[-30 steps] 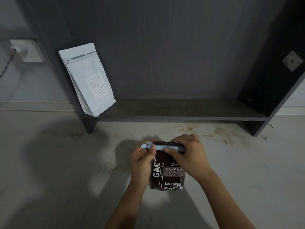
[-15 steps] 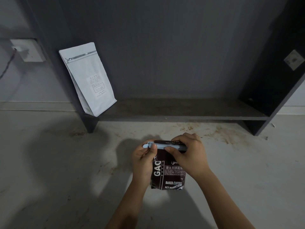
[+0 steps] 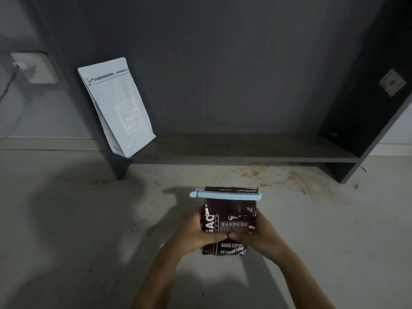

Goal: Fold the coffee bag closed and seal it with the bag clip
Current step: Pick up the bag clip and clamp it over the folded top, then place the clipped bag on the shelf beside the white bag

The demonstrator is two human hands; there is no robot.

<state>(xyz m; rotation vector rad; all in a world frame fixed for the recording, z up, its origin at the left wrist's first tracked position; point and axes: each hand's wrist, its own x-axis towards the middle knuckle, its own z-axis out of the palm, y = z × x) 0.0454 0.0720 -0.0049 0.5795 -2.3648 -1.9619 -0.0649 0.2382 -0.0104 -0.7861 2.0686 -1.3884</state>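
Now I have the coffee bag (image 3: 229, 221) upright between my left hand (image 3: 196, 236) and right hand (image 3: 262, 236), both wrapped around its lower half, thumbs nearly meeting on the front. The bag clip (image 3: 225, 195) sits across the folded top, apparently latched, though the dim light hides the catch. I would keep the squeeze light and check that latch end before letting go.

A dark shelf (image 3: 223, 150) is running well beyond the fingers (image 3: 225, 236), carrying a white bag (image 3: 118, 108) leaning at its left end. Below the fingers, the stained floor (image 3: 66, 219) is spreading out.
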